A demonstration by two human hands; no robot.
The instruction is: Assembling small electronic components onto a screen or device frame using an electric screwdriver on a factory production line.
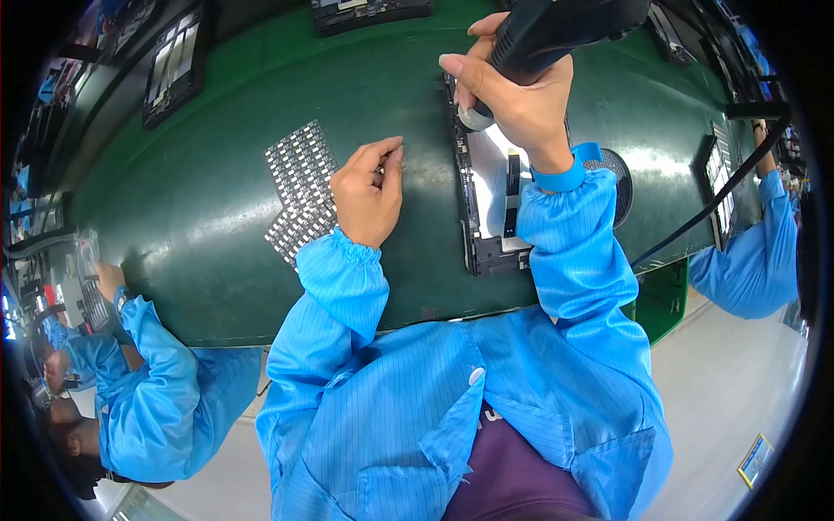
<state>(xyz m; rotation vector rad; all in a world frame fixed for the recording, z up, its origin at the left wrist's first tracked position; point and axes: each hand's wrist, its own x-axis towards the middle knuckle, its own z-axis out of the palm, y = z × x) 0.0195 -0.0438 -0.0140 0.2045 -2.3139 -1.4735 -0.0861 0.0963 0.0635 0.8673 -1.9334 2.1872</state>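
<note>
My right hand (526, 104) is wrapped round a bulky black handheld tool (560, 35) with ribbed sides. A rounded pale piece shows below my fingers; I cannot tell its kind. Beneath this hand lies a black-framed tablet-like device (476, 204) with a silvery inner panel, partly hidden by my hand and sleeve. My left hand (369, 191) is closed in a pinch above the green table, thumb against fingers; what it holds, if anything, is too small to make out. Just left of it lies a sheet of small black-and-white pieces (300, 174), its lower right part behind my hand.
The green tabletop (208, 260) curves across the view. A round black dish (618, 178) stands by my right wrist. Similar devices lie at the far left (174, 65) and right (719, 187). A black cable (712, 201) slants at right. Co-workers in blue sleeves (161, 382) sit either side.
</note>
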